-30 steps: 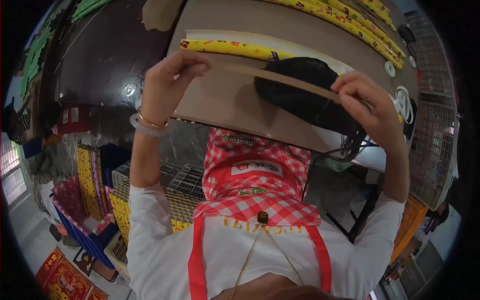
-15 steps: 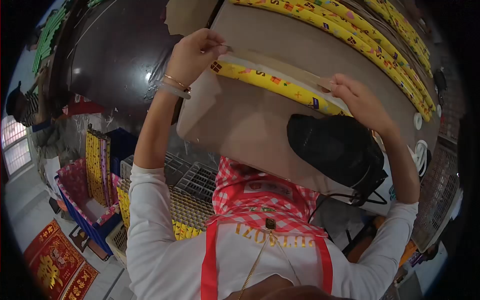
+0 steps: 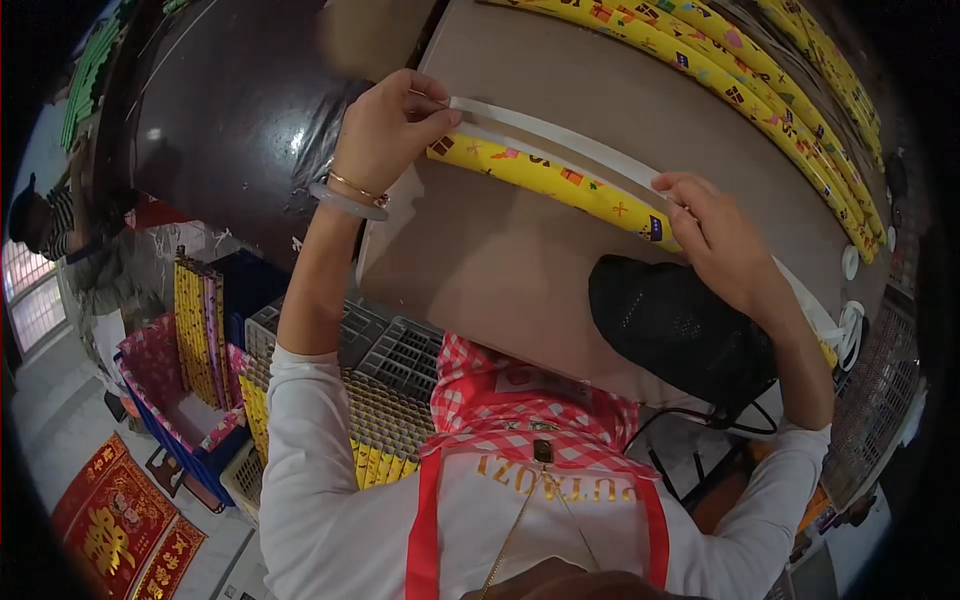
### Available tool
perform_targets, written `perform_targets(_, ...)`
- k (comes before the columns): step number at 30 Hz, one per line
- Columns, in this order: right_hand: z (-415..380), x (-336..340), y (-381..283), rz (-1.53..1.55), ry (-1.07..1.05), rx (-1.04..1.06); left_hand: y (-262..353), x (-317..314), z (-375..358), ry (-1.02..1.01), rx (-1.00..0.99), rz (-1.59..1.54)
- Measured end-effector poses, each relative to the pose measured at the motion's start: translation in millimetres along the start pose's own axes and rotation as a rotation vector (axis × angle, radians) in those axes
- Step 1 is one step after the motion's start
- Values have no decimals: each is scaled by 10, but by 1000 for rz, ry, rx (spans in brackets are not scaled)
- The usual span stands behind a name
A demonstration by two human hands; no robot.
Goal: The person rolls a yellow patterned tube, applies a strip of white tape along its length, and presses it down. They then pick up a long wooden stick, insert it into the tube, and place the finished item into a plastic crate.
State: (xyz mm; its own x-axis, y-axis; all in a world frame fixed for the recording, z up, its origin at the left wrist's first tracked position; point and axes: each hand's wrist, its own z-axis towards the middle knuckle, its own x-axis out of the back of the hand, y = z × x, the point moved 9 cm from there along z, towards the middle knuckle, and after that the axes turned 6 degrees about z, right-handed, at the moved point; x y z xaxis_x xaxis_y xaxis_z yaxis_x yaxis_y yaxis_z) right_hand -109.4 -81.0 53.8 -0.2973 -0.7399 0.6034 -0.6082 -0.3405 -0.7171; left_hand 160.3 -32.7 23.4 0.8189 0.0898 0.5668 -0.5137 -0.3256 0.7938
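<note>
A narrow white strip (image 3: 555,133), tape-like, stretches between my two hands just above the brown tabletop. My left hand (image 3: 390,125) pinches its far-left end between thumb and fingers. At the other side my right hand (image 3: 715,225) grips the strip with thumb and fingertips. Directly below the strip lies a yellow printed wrapping-paper roll (image 3: 550,180); its left end is beside my left fingertips, and my right hand covers part of its right side. A black cap-like item (image 3: 675,325) rests on the table under my right forearm.
More yellow printed rolls (image 3: 700,65) lie across the table's far right. A small white ring (image 3: 850,262) and a white coil (image 3: 850,335) sit near the right edge. Below left are a lined blue bin (image 3: 195,455) and stacked roll ends (image 3: 395,425). A person (image 3: 45,215) is at far left.
The strip between my hands has turned from a brownish, see-through look to white. My right hand has shifted slightly down. A brown piece at the top left is now blurred by motion.
</note>
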Motion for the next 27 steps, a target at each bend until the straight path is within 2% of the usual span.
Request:
perform_targets(2, 8, -15, 28, 56, -4, -41, 3, 34, -25, 48, 6, -27)
perform_targets(5, 27, 12, 11, 59, 66, 42, 6, 78, -46, 122, -13, -67)
perform_targets(8, 87, 19, 91, 90, 68, -13, -86, 122, 4, 175, -13, 14)
perform_targets(11, 124, 3, 203, 47, 42, -101, -139, 130, 26, 160, 21, 6)
perform_targets(13, 132, 14, 209, 140, 55, -139, -106, 146, 11, 164, 38, 7)
perform_targets(27, 217, 54, 244, -4, 127, -135, -104, 181, 37, 148, 44, 27)
